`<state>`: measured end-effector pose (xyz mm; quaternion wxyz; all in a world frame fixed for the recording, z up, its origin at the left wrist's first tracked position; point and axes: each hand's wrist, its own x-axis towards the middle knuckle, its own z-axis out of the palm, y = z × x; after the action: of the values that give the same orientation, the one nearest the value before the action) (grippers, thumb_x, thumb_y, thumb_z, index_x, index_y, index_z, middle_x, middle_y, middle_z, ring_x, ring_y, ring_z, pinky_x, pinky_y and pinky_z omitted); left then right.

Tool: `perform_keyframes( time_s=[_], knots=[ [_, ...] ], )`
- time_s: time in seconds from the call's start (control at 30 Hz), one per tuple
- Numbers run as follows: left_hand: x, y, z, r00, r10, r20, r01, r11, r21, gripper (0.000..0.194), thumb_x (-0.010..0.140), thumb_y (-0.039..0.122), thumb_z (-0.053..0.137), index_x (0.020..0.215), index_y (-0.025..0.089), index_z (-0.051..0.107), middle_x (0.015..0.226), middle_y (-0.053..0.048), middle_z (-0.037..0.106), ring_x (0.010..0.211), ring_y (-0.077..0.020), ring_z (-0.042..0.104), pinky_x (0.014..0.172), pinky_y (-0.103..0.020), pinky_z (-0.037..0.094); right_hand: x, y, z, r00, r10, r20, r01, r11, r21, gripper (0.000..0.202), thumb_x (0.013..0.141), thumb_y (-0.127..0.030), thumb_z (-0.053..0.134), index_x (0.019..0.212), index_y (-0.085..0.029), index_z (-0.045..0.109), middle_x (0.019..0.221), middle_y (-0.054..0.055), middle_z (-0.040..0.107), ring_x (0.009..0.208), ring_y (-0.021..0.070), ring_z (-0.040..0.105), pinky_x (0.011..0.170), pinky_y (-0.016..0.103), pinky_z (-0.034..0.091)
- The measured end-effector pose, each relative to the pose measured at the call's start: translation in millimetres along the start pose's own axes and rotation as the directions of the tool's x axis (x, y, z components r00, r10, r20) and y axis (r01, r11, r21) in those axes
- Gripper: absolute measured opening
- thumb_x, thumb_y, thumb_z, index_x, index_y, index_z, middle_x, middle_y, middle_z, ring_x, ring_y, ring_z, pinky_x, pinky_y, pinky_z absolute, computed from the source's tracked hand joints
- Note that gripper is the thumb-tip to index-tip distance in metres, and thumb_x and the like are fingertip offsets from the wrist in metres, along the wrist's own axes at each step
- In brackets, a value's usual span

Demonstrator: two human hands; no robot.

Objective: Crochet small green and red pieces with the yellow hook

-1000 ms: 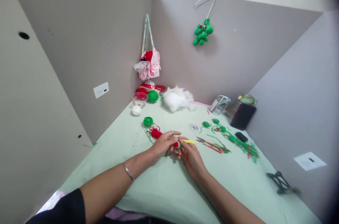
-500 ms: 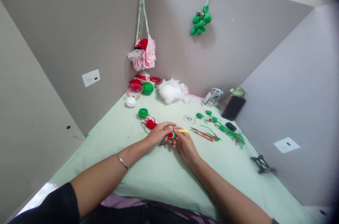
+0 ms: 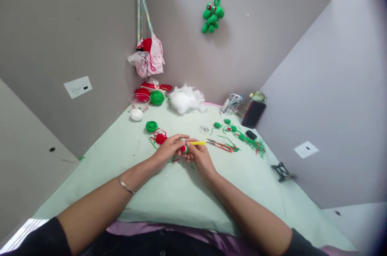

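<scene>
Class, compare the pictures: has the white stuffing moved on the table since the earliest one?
No. The white stuffing keeps its place at the foot of the back wall, right of the rear green yarn ball; the camera's view has shifted.

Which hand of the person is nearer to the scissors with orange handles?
The right. The right hand is just to the left of the scissors, not touching them; the left hand is farther left, beyond the right one.
</scene>
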<state>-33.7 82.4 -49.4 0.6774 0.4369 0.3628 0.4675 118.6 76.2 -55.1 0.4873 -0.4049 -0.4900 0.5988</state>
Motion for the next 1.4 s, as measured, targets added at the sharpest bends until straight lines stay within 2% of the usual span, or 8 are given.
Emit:
perform_keyframes(
  time_s=[0.2, 0.47, 0.63, 0.8, 0.93, 1.1, 1.27, 1.4],
  knots=[
    [-24, 29, 9.6, 0.995, 0.015, 0.097, -0.007, 0.996, -0.087, 0.056, 0.077, 0.035, 0.087, 0.126, 0.016, 0.07, 0.094, -0.003, 0.07, 0.084, -0.0151, 0.067, 0.09, -0.032, 0.053, -7, -25, 0, 0.969, -0.233, -0.078, 0.228, 0.972, -0.062, 0.028, 0.08, -0.046, 0.082, 0.092, -0.021, 0.078, 0.07, -0.002, 0.065, 0.055, 0.0096, 0.052, 0.053, 0.025, 0.043],
    [-72, 45, 35.7, 0.989, 0.148, 0.018, -0.147, 0.988, -0.049, 0.044, 0.079, 0.028, 0.087, 0.121, 0.023, 0.077, 0.083, 0.001, 0.065, 0.082, -0.0143, 0.059, 0.083, -0.027, 0.046, -58, -66, 12, 0.814, -0.58, 0.018, 0.571, 0.794, -0.211, 0.011, 0.094, -0.027, 0.071, 0.099, -0.029, 0.081, 0.095, 0.002, 0.074, 0.089, 0.016, 0.066, 0.073, 0.028, 0.054],
    [-91, 52, 52.8, 0.995, 0.104, -0.01, -0.104, 0.988, -0.117, 0.044, 0.077, 0.026, 0.087, 0.12, 0.022, 0.077, 0.083, 0.001, 0.063, 0.078, -0.0144, 0.058, 0.081, -0.029, 0.046, -84, -68, 11, 0.801, -0.598, -0.021, 0.579, 0.784, -0.222, 0.015, 0.099, -0.03, 0.065, 0.103, -0.026, 0.079, 0.09, 0.003, 0.072, 0.079, 0.0151, 0.065, 0.07, 0.03, 0.055],
    [-98, 52, 59.4, 0.996, 0.086, -0.003, -0.086, 0.989, -0.123, 0.04, 0.082, 0.03, 0.084, 0.121, 0.023, 0.077, 0.088, 0.0, 0.063, 0.081, -0.0125, 0.057, 0.078, -0.025, 0.046, -89, -61, 13, 0.837, -0.544, -0.055, 0.542, 0.839, -0.044, 0.016, 0.101, -0.031, 0.062, 0.101, -0.026, 0.077, 0.094, 0.003, 0.07, 0.077, 0.0148, 0.064, 0.07, 0.031, 0.056],
    [-103, 49, 56.0, 0.993, 0.118, -0.032, -0.121, 0.986, -0.119, 0.042, 0.08, 0.028, 0.086, 0.121, 0.023, 0.077, 0.084, 0.002, 0.059, 0.066, -0.007, 0.051, 0.058, -0.019, 0.039, -88, -57, 20, 0.835, -0.549, -0.031, 0.549, 0.836, -0.021, 0.016, 0.101, -0.027, 0.062, 0.101, -0.028, 0.078, 0.099, 0.003, 0.074, 0.087, 0.0163, 0.066, 0.073, 0.03, 0.055],
    [-110, 47, 52.2, 0.997, 0.082, 0.01, -0.079, 0.984, -0.162, 0.047, 0.084, 0.028, 0.083, 0.129, 0.026, 0.071, 0.089, 0.003, 0.061, 0.044, 0.0015, 0.039, 0.043, -0.017, 0.026, -91, -54, 26, 0.849, -0.526, -0.048, 0.528, 0.848, 0.053, 0.015, 0.1, -0.03, 0.064, 0.099, -0.026, 0.078, 0.094, 0.003, 0.074, 0.078, 0.0143, 0.064, 0.071, 0.029, 0.054],
    [-116, 48, 54.0, 0.995, 0.094, 0.018, -0.089, 0.979, -0.185, 0.041, 0.086, 0.025, 0.08, 0.127, 0.027, 0.073, 0.091, 0.003, 0.058, 0.043, 0.0015, 0.045, 0.041, -0.016, 0.032, -94, -58, 28, 0.898, -0.426, -0.105, 0.436, 0.894, 0.105, 0.025, 0.098, -0.043, 0.063, 0.087, -0.022, 0.07, 0.083, 0.004, 0.073, 0.069, 0.0162, 0.064, 0.062, 0.03, 0.054],
    [-119, 50, 53.6, 0.993, 0.115, 0.0, -0.114, 0.979, -0.167, 0.038, 0.085, 0.025, 0.08, 0.123, 0.027, 0.075, 0.09, 0.004, 0.058, 0.045, -0.0007, 0.049, 0.042, -0.017, 0.039, -98, -61, 26, 0.893, -0.447, -0.05, 0.45, 0.889, 0.087, 0.024, 0.104, -0.04, 0.055, 0.092, -0.023, 0.068, 0.089, 0.004, 0.076, 0.066, 0.015, 0.066, 0.063, 0.031, 0.055]
  ],
)
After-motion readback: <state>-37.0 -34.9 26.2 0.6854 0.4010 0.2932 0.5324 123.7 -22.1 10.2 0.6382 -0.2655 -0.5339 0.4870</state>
